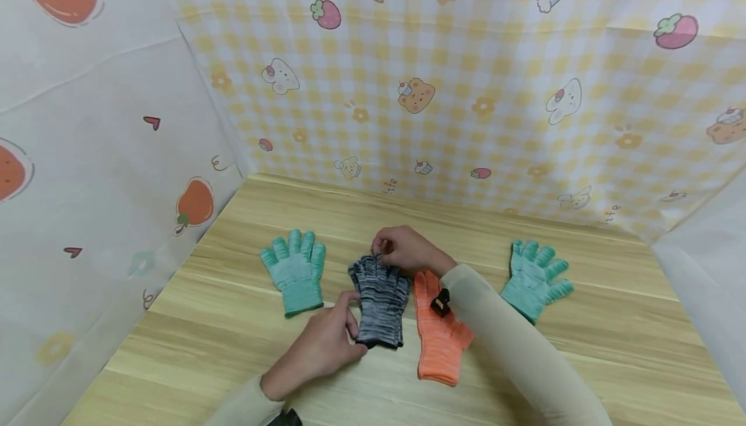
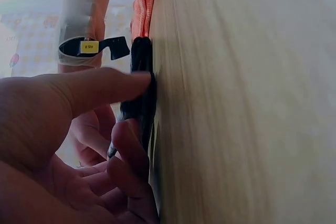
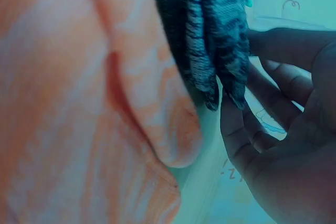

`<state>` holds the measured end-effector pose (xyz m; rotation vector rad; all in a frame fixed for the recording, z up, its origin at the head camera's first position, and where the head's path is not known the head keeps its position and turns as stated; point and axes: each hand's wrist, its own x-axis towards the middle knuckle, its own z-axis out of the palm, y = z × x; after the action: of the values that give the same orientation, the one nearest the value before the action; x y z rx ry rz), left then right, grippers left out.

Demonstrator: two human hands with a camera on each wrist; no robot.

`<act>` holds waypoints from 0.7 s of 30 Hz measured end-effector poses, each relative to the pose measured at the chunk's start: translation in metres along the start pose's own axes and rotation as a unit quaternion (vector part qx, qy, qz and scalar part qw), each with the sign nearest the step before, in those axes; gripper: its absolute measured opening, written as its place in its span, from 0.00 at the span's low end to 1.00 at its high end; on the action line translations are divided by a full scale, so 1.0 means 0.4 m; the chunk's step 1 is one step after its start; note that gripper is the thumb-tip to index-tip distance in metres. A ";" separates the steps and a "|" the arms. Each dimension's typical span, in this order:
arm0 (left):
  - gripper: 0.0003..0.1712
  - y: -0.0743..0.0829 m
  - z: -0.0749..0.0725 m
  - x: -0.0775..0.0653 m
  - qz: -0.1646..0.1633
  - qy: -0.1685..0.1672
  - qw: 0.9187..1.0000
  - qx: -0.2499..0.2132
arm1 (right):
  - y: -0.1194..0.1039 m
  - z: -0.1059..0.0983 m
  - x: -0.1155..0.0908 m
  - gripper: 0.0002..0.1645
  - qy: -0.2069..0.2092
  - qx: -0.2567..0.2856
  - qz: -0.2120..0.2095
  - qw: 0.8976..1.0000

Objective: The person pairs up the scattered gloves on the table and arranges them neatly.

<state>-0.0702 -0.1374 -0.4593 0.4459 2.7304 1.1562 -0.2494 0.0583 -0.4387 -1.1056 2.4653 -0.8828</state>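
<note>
A pair of black-and-grey knit gloves (image 1: 381,303) lies stacked on the table, cuffs toward me. At its far end my right hand (image 1: 408,248) pinches a glove fingertip; in the right wrist view its thumb and fingers (image 3: 236,129) are around the tips of the grey fingers. My left hand (image 1: 326,338) rests at the near left corner, thumb at the dark cuff (image 2: 140,56) and bent fingers along the left edge. Just right of the pair, an orange glove (image 1: 437,355) lies partly under my right forearm.
One green glove (image 1: 297,274) lies to the left on the wood-grain table (image 1: 233,322). Another green glove (image 1: 536,277) is at the right, beyond my right forearm. A patterned cloth (image 1: 443,134) hangs behind the table, and a white printed sheet (image 1: 116,154) hangs at the left.
</note>
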 end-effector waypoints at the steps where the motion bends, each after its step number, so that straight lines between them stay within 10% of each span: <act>1: 0.46 -0.001 0.000 0.000 0.003 -0.001 1.000 -0.001 | 0.000 0.002 0.001 0.07 0.000 -0.005 0.004 1.000; 21: 0.51 0.001 -0.021 -0.004 -0.029 0.005 0.999 0.028 | 0.009 0.007 0.007 0.12 0.048 -0.046 0.054 0.996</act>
<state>-0.0708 -0.1433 -0.4530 0.3661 2.7703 1.0741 -0.2519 0.0570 -0.4434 -0.9681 2.6404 -0.8169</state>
